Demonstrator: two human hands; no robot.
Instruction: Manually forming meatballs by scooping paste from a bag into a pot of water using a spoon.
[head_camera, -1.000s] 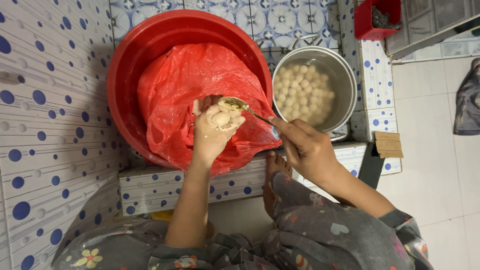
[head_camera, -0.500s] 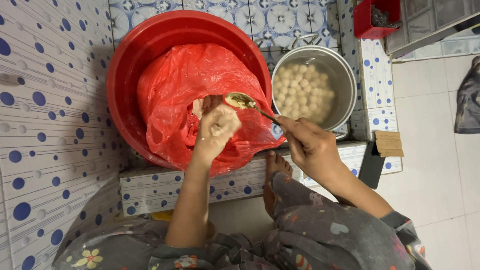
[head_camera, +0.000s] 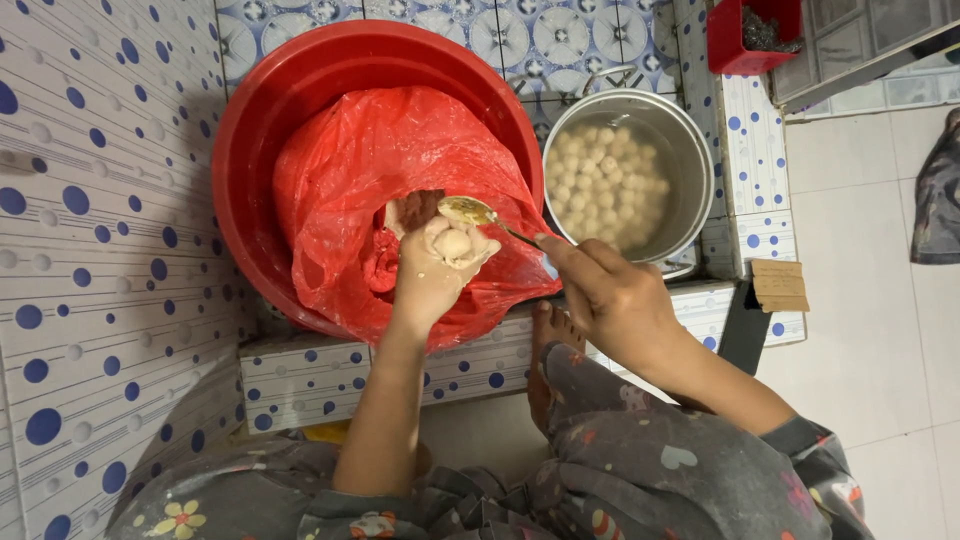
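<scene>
Spoon (head_camera: 468, 211) now nearer paste-filled left hand (head_camera: 437, 268) (above dotted tile ledge (head_camera: 320, 375)).

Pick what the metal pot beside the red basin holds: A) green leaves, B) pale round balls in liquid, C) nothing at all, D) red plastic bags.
B: the metal pot, right of the red basin, is filled with pale round balls lying close together in cloudy liquid.
</scene>
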